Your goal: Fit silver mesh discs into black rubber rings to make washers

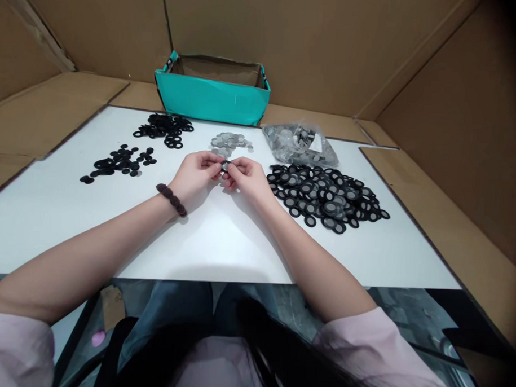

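Note:
My left hand (pixel 196 173) and my right hand (pixel 246 177) meet over the middle of the white table (pixel 222 243). Their fingertips pinch one small black ring with a grey mesh disc (pixel 225 166) between them. A dark bead bracelet (pixel 172 199) sits on my left wrist. Just behind the hands lies a small pile of grey mesh discs (pixel 230 142). To the right spreads a large heap of black rings fitted with grey discs (pixel 325 197). Two piles of plain black rings lie at the left, one nearer (pixel 117 163) and one farther (pixel 165 128).
A clear plastic bag of grey discs (pixel 300 144) lies behind the right heap. A teal box (pixel 213 90) stands at the table's far edge. Brown cardboard walls (pixel 455 110) enclose the table on three sides. My lap shows below the near edge.

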A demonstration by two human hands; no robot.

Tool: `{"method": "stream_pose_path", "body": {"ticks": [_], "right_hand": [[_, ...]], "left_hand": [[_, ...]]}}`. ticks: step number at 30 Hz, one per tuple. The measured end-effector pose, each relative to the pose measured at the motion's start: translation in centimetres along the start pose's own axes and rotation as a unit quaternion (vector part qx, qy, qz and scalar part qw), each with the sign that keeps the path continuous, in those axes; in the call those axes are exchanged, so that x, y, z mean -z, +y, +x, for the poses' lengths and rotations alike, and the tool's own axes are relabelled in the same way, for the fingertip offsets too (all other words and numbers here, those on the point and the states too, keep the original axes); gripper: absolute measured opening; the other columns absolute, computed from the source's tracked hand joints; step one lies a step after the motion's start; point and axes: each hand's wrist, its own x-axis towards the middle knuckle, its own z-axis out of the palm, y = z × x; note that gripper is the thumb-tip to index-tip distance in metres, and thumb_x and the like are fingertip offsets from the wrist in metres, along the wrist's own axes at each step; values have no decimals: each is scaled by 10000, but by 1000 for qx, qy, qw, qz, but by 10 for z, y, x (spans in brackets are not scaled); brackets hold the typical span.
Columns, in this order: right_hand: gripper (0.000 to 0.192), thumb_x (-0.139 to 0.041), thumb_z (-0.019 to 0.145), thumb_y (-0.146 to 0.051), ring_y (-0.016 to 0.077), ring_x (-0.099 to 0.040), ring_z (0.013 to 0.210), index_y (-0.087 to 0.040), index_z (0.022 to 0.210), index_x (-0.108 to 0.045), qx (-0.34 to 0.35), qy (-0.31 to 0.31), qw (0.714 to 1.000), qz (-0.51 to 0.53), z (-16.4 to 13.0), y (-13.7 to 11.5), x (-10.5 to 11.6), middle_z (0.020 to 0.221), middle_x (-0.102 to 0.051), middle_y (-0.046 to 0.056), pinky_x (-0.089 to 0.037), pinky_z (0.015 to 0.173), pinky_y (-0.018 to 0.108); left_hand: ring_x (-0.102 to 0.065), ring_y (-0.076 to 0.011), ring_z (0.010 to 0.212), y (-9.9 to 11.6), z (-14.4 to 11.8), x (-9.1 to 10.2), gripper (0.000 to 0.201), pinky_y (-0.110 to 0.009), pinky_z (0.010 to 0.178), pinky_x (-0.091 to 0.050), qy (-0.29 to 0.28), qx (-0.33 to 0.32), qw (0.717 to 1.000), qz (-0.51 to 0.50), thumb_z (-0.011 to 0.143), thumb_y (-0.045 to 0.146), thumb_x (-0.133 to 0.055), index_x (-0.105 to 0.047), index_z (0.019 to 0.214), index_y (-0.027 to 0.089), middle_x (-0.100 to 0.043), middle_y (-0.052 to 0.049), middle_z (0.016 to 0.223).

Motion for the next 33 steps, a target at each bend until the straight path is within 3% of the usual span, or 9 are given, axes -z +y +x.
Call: {"method": "stream_pose_path", "body": {"ticks": [7, 13, 15, 19, 26, 33], "right_hand": [[102, -519, 800, -119, 59, -529, 418, -152, 715, -472, 0, -42, 998, -40, -3, 0, -1, 540, -569, -43, -435, 418, 164], [88, -553, 732, -152, 95, -562, 464, -184, 709, -474, 99, -7, 986, -133, -6, 4, -1, 526, -555, -52, -465, 501, 205], [87, -562, 717, -161, 101, -568, 468, -191, 728, -481, 99, 0, 986, -136, -6, 5, 1, 515, -555, -58, -476, 517, 216], [116, -560, 719, -151, 94, -573, 451, -191, 779, -469, 34, -25, 996, -77, -3, 3, 4, 506, -572, -65, -472, 478, 196], [202, -530, 758, -123, 106, -600, 450, -215, 793, -354, -12, -67, 998, 8, -2, -1, 3, 503, -597, -70, -480, 441, 189], [162, -548, 757, -123, 116, -617, 474, -202, 820, -421, -5, -73, 997, 9, -4, -4, 4, 519, -602, -54, -489, 454, 195]], "left_hand": [[-568, -132, 643, -1, 2, 3, 134, -284, 684, -482, 0, -11, 993, 121, 687, 109, -521, -570, 805, 149, -587, -5, 683], [-565, -160, 742, -1, -5, -1, 174, -296, 742, -452, 40, -66, 969, 234, 694, 97, -472, -545, 836, 167, -607, -23, 793], [-564, -159, 738, 0, -6, -2, 180, -293, 745, -451, 33, -78, 971, 224, 699, 104, -468, -559, 840, 167, -612, -20, 781], [-568, -140, 695, 0, -1, 0, 175, -272, 702, -466, 5, -61, 988, 143, 707, 125, -477, -582, 844, 153, -623, -24, 772], [-516, -93, 553, -2, 11, 8, 120, -215, 556, -434, 83, -17, 994, 71, 751, 138, -461, -568, 795, 169, -594, -4, 677], [-506, -97, 523, -7, 18, 15, 124, -217, 534, -422, 95, -33, 990, 94, 761, 135, -459, -568, 741, 193, -565, 11, 607]]}}
